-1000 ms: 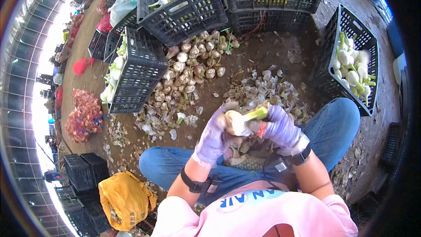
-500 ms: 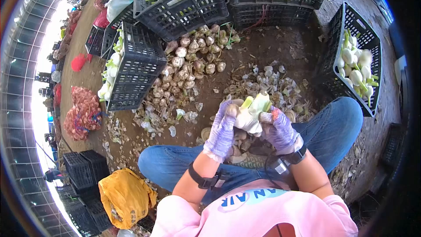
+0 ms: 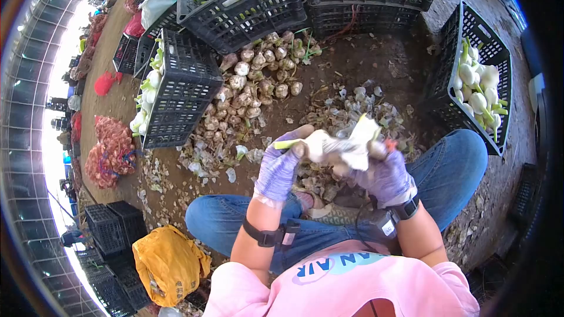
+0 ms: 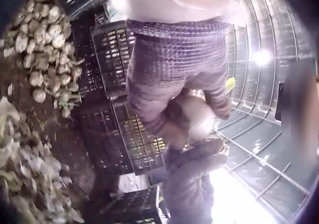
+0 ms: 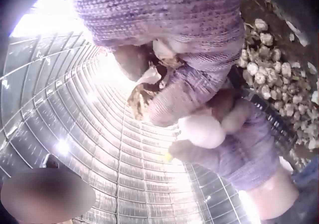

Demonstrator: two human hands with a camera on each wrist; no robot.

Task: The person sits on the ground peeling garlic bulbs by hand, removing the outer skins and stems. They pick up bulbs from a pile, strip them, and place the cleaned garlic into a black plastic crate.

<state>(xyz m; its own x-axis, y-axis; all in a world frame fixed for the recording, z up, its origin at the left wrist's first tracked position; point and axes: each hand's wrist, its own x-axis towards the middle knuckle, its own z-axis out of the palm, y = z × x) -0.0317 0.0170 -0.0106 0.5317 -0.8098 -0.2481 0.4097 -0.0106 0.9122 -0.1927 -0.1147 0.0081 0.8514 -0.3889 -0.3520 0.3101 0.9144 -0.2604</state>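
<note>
Head view: left hand (image 3: 277, 170) curls round garlic bulb (image 3: 317, 145), stem (image 3: 284, 145) toward 9 o'clock; right hand (image 3: 386, 177) pinches papery skin (image 3: 358, 149). I'd expect light, firm bulb, fragile skin; grip bulb's body.

The garlic bulb (image 3: 316, 145) is white, smooth and rounded, bared of its outer layers where its surface shows. It lies on its side, held in the left hand (image 3: 276, 170), its short yellow-green stem (image 3: 286, 144) pointing out past the fingers to the left. Pale, ragged skin (image 3: 359, 145) with a greenish upper end stands up beside it, at the right hand (image 3: 385, 179), blurred along its lower part.
</note>
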